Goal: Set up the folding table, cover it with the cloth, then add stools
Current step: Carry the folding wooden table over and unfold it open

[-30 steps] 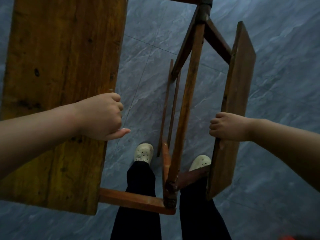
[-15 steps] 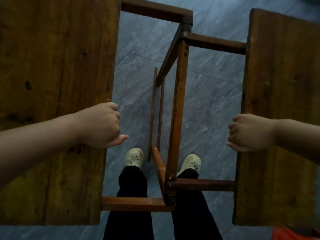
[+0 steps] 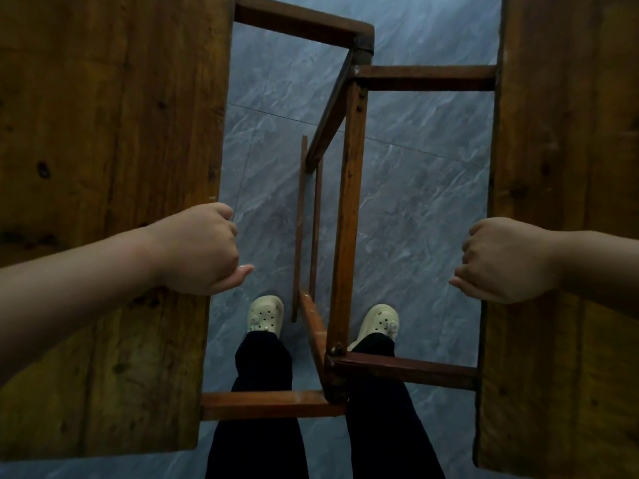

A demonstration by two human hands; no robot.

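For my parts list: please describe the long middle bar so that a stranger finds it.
Between the left leaf and the right leaf the grey floor shows. In that gap the long bar runs from the near joint by the right shoe to the far corner. It is thicker and lighter than the two thin slats to its left.

A folding table point(image 3: 347, 216) of dark, worn wood, seen from directly above. Its two broad panels face upward and sit well apart, the left panel point(image 3: 114, 202) filling the left side of the view and the right panel point(image 3: 567, 202) the right. Reddish-brown rails point(image 3: 425, 77) run from each panel's inner edge to a long central beam, where they meet at hinged corners. The left hand point(image 3: 200, 250) grips the left panel's inner edge. The right hand point(image 3: 501, 261) grips the right panel's.
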